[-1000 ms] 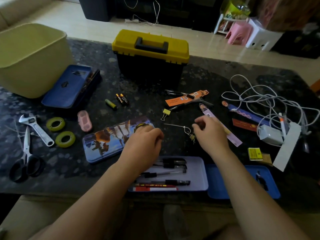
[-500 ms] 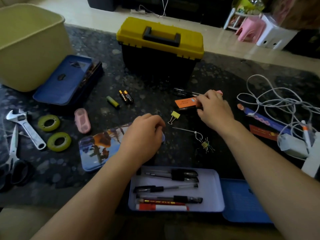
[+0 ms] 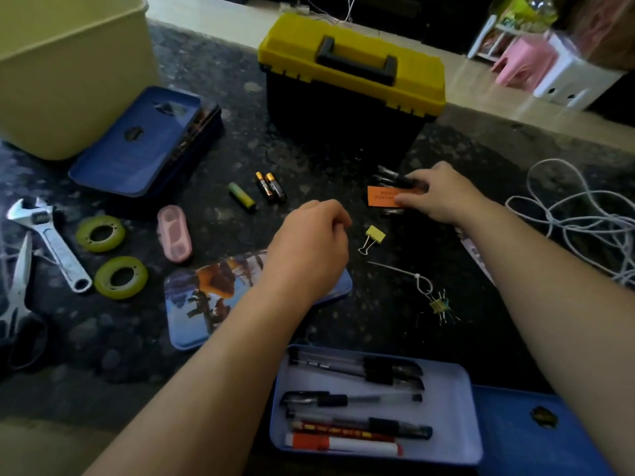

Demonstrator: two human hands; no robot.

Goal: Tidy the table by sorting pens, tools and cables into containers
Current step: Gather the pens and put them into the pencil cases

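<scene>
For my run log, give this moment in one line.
right hand grips pens, orange card; left hand loosely curled, empty; toolbox shut

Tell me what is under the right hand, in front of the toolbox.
Under the right hand an orange card sticks out, with dark pens beside it. The hand covers their right ends, so the pen count is unclear.

Dim table (image 3: 343,331), daylight glare on far floor (image 3: 488,108) — soft overall, motion blur top right, wide-angle bowing at edges.
</scene>
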